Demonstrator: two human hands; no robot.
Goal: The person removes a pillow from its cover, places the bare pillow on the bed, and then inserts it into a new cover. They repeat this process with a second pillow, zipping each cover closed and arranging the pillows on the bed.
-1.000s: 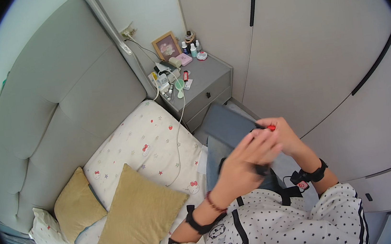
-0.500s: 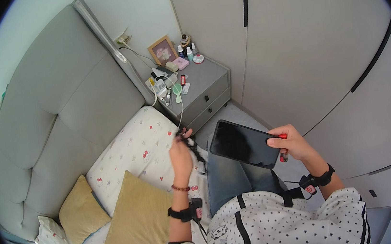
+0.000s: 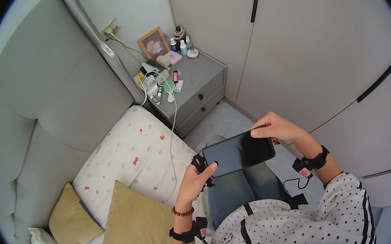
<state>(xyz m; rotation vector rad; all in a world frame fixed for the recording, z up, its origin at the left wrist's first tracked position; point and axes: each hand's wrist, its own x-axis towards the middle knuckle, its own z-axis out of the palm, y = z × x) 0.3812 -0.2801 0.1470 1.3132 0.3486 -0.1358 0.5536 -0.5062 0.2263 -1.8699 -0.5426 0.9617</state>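
Note:
A black phone (image 3: 238,152) with a dark, reflective screen lies across both my hands above my lap. My left hand (image 3: 193,182) pinches its left end, thumb on the screen. Dark black material (image 3: 199,162), perhaps a strap, bunches around that hand's fingers; its exact kind is unclear. The right end is gripped by my right hand (image 3: 276,128), thumb over the top edge. Something small and red (image 3: 275,141) shows behind those fingers, mostly hidden. From the nightstand a white cable (image 3: 172,139) runs down onto the bed, apart from my hands.
To the left stands a bed with a grey padded headboard (image 3: 70,100), a patterned sheet (image 3: 125,144) and mustard pillows (image 3: 133,228). A grey nightstand (image 3: 204,75) holds a picture frame (image 3: 153,45), small bottles (image 3: 183,47) and a green hand mirror (image 3: 170,91). Tall wardrobe doors (image 3: 312,46) rise at right.
My left hand has left the white cable's end and now grips the phone's left end. The phone has turned and its right end has risen. The cable now trails over the bed.

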